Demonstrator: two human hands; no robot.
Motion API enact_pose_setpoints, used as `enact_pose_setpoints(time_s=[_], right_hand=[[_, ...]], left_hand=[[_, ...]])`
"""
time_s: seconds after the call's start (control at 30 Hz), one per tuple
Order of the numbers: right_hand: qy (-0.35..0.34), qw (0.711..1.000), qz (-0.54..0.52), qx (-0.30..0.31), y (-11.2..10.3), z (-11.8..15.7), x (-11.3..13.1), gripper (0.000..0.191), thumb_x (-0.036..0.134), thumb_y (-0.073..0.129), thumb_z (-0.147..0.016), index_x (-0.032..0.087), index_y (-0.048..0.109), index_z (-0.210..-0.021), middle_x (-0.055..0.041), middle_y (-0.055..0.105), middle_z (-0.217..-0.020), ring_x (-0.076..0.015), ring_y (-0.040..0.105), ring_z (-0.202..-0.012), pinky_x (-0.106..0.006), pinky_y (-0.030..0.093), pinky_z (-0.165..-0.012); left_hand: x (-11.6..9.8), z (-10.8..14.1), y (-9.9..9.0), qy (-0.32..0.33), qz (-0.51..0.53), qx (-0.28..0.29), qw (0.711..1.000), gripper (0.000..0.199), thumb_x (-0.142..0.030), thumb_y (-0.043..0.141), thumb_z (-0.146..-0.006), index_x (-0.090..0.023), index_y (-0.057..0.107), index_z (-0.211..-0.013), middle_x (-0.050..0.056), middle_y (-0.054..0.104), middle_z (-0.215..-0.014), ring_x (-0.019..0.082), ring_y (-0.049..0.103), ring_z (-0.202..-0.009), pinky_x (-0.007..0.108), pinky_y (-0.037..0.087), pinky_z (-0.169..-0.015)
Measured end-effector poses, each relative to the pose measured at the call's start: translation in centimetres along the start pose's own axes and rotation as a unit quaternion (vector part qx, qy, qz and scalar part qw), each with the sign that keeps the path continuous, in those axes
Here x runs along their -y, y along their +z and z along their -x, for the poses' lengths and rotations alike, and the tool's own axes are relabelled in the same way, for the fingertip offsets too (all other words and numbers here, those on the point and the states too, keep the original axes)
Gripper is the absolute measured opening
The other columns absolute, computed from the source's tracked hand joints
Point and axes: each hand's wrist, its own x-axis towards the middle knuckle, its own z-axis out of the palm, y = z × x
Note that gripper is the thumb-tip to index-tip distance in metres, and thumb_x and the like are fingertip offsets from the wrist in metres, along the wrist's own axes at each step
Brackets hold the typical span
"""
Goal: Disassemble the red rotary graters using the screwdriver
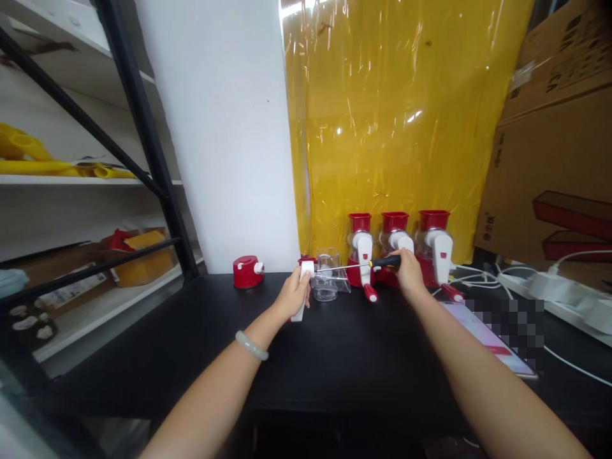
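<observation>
My left hand (292, 296) is closed around a white crank handle (298, 311), held upright just above the black table. In my right hand (410, 273) is a screwdriver (386, 261) with a black and yellow grip. Its long shaft points left, and the tip reaches the upper end of the crank handle; whether it sits in a screw is too small to tell. Behind the shaft stands a clear plastic housing (326, 290). A red base (247, 272) with a white knob on its side rests further left.
Three red and white rotary graters (360, 239) stand along the back. A tablet (492, 338), white cables and a power strip (568, 306) lie on the right of the black table (191, 344). A large cardboard box (549, 153) rises at right, metal shelving (157, 172) at left.
</observation>
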Motion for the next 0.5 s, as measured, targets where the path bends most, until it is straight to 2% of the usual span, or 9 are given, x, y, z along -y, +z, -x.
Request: enact_pose_setpoints(time_s=[0.1,0.2,0.3,0.5], right_hand=[[0.012,0.998,0.056,-0.01,-0.14,0.37,0.57,0.06,0.079,0.043,-0.085,0.023,0.062,-0.081,-0.0037,0.064,-0.074,-0.0217,0.06,-0.066,-0.038,0.052,-0.065],[0.008,0.994,0.11,-0.015,-0.17,0.63,1.01,0.063,0.084,0.044,-0.082,0.024,0.061,-0.079,-0.0018,0.059,-0.062,-0.0223,0.057,-0.059,-0.038,0.046,-0.062],[0.006,0.992,0.122,-0.018,-0.17,0.6,1.03,0.057,0.08,0.049,-0.08,0.024,0.062,-0.078,-0.0013,0.06,-0.061,-0.0219,0.057,-0.06,-0.037,0.044,-0.063],[0.03,0.998,0.055,-0.011,-0.02,0.11,0.46,0.043,0.066,0.056,-0.078,0.024,0.063,-0.079,-0.0006,0.062,-0.067,-0.0204,0.056,-0.061,-0.035,0.044,-0.062]], left_hand=[[0.03,0.0,-0.02,-0.004,-0.001,-0.003,1.0,0.046,-0.067,0.038,-0.098,-0.023,0.044,-0.09,-0.009,0.051,-0.056,0.012,0.054,-0.039,0.024,0.045,-0.043],[0.14,-0.01,-0.02,-0.006,-0.005,-0.002,1.0,0.046,-0.068,0.038,-0.097,-0.023,0.044,-0.09,-0.009,0.051,-0.056,0.012,0.054,-0.038,0.024,0.045,-0.042],[0.27,-0.03,0.01,-0.006,-0.005,0.003,1.0,0.047,-0.068,0.038,-0.097,-0.023,0.043,-0.089,-0.009,0.051,-0.056,0.012,0.054,-0.038,0.024,0.046,-0.042],[0.25,-0.01,0.05,-0.005,0.005,0.001,1.0,0.047,-0.069,0.039,-0.097,-0.022,0.044,-0.089,-0.009,0.052,-0.057,0.012,0.054,-0.038,0.024,0.045,-0.042]])
